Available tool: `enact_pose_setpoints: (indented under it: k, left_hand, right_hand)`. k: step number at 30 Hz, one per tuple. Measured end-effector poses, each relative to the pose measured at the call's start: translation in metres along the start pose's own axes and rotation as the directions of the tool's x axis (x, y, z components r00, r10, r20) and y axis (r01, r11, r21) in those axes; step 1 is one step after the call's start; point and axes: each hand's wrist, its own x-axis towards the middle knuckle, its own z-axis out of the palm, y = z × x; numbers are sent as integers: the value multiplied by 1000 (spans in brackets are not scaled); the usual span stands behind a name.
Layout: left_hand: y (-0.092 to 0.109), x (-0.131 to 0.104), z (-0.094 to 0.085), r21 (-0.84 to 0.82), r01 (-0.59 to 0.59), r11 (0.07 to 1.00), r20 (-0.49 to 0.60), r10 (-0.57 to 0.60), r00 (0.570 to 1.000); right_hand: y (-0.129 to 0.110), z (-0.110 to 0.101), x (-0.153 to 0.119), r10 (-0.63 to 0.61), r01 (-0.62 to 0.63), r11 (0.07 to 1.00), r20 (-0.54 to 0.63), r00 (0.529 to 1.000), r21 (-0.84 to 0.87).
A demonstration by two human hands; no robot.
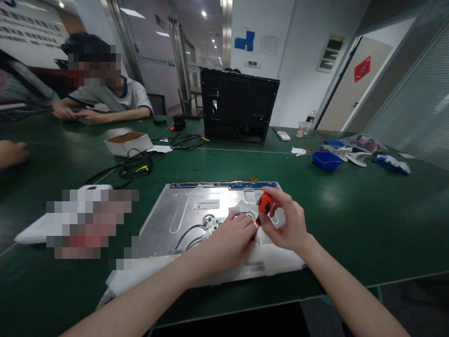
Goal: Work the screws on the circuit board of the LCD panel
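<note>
A silver metal panel (164, 210) lies flat on the green table, with a blue circuit strip (224, 186) along its far edge. Held upright in my right hand (286, 222) is an orange and black screwdriver (265, 204), its handle pinched between thumb and fingers. Its tip is hidden near my left hand (234, 236), which rests on the panel with bent fingers; whatever those fingers hold, if anything, is hidden. Just left of my left hand sit a small white circuit board (212, 225) and black wires (189, 231). Whitish film (277, 257) covers the panel's near edge.
Behind the panel stands a black monitor casing (240, 105). A box (128, 143), cable coils (135, 166) and a white object (80, 210) are left. A blue tray (327, 160) and gloves (391, 164) lie right. A person (115, 96) sits at far left; another person's hand (13, 154) shows nearer.
</note>
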Motion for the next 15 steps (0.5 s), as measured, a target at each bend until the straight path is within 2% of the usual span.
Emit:
enact_pose_setpoints:
  k: [15]
  left_hand:
    - [-1,-1,1,-18,6,1000,0,-6,1000]
  right_hand:
    - [0,0,-1,-15,15,1000,-48,999,-3]
